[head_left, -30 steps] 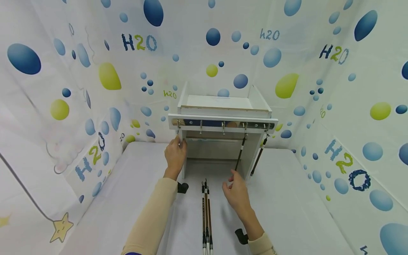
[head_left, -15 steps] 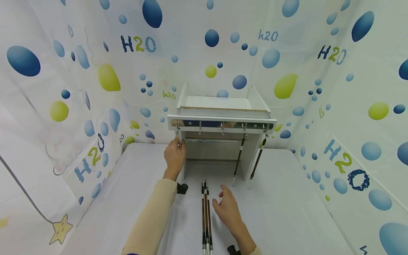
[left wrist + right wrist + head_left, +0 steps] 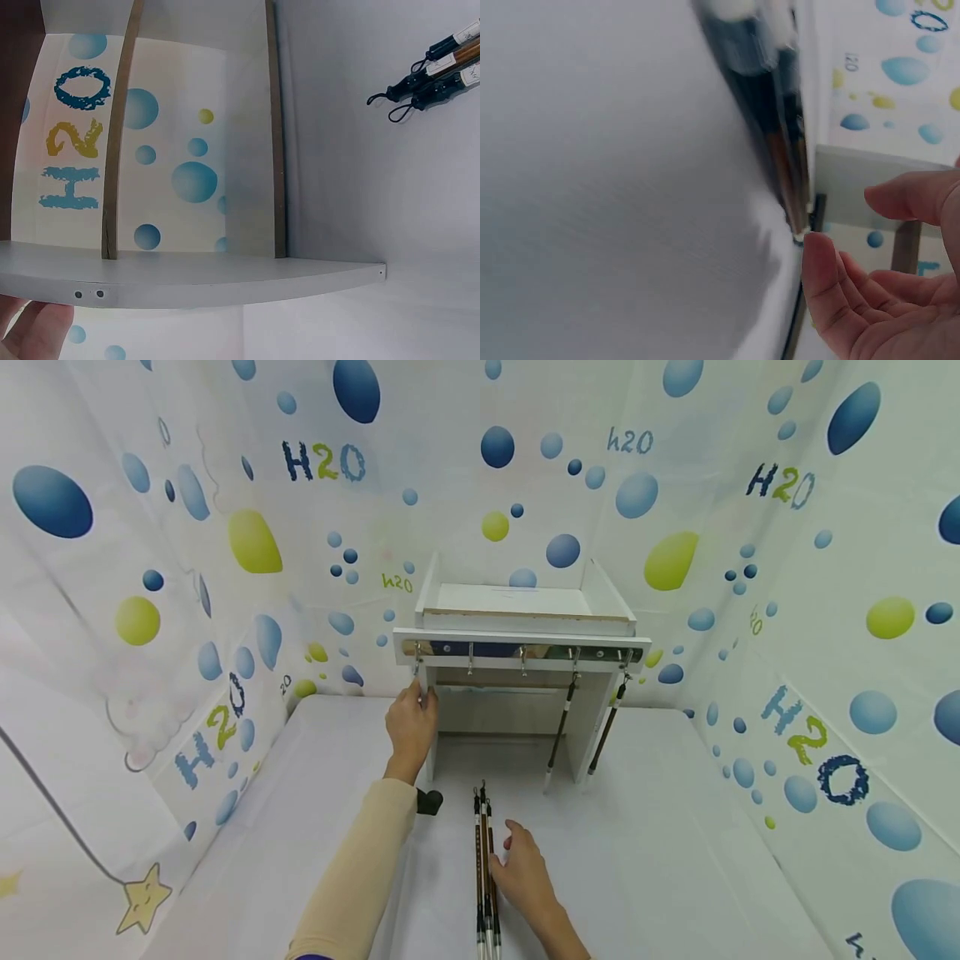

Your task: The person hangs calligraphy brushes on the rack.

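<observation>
A white shelf rack (image 3: 525,625) carries a metal strip with several hooks (image 3: 522,658) along its front. My left hand (image 3: 411,727) grips the rack's left side panel (image 3: 187,289) just below the leftmost hook. Two calligraphy brushes hang tips down at the right: one brush (image 3: 558,727) from the second hook from the right, another brush (image 3: 607,727) from the rightmost. Three calligraphy brushes (image 3: 482,852) lie side by side on the table, loops toward the rack. My right hand (image 3: 525,875), thumb and fingers apart and holding nothing, hovers beside their right side.
The white-covered table (image 3: 675,843) stretches to both sides of the rack. Behind it stands a wall covering (image 3: 450,460) printed with bubbles and lettering. A black wrist mount (image 3: 429,802) sits at my left wrist.
My right hand has moved away from the hanging brushes, down and left toward the brushes on the table. The second hanging brush swings freely. My left hand has stayed put.
</observation>
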`<state>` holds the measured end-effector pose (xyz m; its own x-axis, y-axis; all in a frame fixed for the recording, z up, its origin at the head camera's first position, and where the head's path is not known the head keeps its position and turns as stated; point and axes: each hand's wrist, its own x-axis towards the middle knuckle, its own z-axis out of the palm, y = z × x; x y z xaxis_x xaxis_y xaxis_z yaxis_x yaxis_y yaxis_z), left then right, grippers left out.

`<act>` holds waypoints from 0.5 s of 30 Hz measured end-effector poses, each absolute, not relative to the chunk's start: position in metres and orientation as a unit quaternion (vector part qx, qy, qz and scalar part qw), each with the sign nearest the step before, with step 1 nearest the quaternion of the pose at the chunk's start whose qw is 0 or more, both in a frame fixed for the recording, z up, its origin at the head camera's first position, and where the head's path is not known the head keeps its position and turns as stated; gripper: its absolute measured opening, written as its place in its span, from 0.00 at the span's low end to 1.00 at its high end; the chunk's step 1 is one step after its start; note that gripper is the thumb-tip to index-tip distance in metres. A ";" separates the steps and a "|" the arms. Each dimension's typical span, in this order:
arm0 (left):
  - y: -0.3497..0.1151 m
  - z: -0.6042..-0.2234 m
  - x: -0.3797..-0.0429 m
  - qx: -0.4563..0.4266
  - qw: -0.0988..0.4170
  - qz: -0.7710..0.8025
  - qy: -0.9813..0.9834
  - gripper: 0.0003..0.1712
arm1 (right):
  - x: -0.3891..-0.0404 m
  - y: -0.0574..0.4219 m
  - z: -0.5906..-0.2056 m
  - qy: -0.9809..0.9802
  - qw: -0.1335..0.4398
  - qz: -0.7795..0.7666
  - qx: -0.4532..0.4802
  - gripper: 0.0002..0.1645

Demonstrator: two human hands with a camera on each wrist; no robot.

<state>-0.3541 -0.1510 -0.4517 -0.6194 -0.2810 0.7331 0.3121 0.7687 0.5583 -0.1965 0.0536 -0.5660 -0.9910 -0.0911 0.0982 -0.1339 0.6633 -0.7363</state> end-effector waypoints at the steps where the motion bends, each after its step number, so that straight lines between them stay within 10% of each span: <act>1: -0.151 -0.452 -0.354 -0.009 0.435 -0.341 -0.834 0.11 | -0.196 0.053 -0.568 -0.912 0.024 0.405 0.061 0.37; 15: -0.150 -0.451 -0.354 -0.005 0.432 -0.340 -0.835 0.12 | -0.193 0.051 -0.584 -0.924 0.015 0.374 0.075 0.25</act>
